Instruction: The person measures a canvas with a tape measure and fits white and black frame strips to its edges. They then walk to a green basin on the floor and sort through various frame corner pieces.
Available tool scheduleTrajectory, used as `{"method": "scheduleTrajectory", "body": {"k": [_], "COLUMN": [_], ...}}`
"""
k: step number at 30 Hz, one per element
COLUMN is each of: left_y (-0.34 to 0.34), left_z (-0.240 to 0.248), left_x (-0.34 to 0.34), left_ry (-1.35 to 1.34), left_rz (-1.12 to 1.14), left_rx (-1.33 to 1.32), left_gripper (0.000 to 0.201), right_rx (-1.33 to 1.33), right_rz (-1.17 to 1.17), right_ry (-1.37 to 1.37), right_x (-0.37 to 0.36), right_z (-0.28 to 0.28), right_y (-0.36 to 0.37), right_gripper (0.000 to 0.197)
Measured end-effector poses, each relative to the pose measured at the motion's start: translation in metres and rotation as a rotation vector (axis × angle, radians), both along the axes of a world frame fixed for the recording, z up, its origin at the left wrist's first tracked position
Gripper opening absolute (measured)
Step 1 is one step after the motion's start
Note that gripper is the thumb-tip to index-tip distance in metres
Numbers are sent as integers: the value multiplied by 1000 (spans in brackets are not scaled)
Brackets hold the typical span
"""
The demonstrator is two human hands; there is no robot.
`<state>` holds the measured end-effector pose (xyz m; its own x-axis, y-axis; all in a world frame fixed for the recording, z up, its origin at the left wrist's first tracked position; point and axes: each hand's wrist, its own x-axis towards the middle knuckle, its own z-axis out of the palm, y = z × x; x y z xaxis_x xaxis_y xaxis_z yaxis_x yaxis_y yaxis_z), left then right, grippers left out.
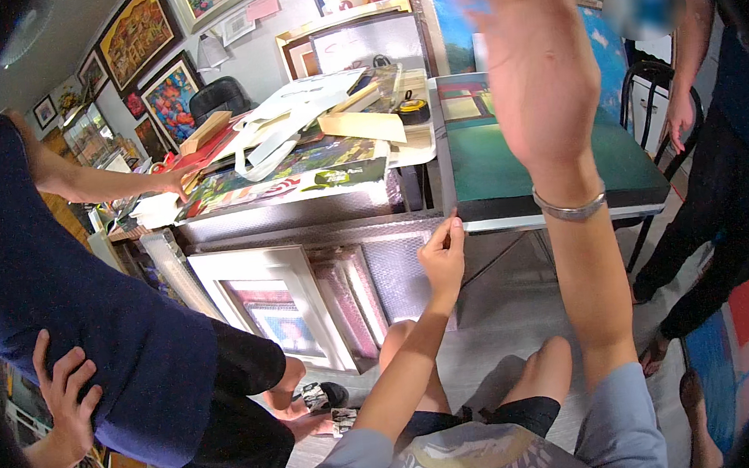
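My left hand (pixel 444 262) is closed in a pinch at the near left corner of a green painted canvas (pixel 492 159), beside a thin grey strip (pixel 444 154) along its left edge. What lies between the fingertips is too small to make out. Raised high over the canvas is my right hand (pixel 547 80), its fingers smeared by motion near the top of the picture. A silver bracelet (pixel 573 205) circles that wrist. The canvas lies flat on a table, and my right hand and forearm hide its middle.
Paper, card offcuts and a yellow-black tape measure (pixel 413 110) crowd the left table. Framed pictures (pixel 279 312) lean beneath it. A person in dark blue (pixel 108 316) stands at left, one hand on that pile. Another person (pixel 737 144) stands at right by a black chair (pixel 647 116).
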<state>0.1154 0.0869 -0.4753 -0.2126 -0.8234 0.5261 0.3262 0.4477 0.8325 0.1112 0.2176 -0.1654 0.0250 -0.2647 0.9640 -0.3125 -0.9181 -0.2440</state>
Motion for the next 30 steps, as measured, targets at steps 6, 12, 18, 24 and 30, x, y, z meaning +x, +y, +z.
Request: {"method": "scheduleTrajectory", "body": {"k": [6,12,18,24,30], "left_y": [-6,-19,-18,-29,-21], "left_z": [-5,-13,-23,-34,-25], "left_x": [-6,-8,-18,-20,-4], "left_ry": [-72,-29,46,-2,49], "left_rz": [52,101,9,173,69], "left_rx": [-111,-389,-538,-603,-502], "left_gripper": [24,18,44,61,55], "right_rx": [699,1011,1826,2099,2145], "right_rz": [395,531,-612,-1209,-1200], "right_ry": [993,735,544,574,417], "right_x": [15,9,-117,-109,-94], "right_z": [-67,-215,-453,-522,-500], "right_y": [35,69,88,125,117], "right_gripper": [51,52,56,45,45]}}
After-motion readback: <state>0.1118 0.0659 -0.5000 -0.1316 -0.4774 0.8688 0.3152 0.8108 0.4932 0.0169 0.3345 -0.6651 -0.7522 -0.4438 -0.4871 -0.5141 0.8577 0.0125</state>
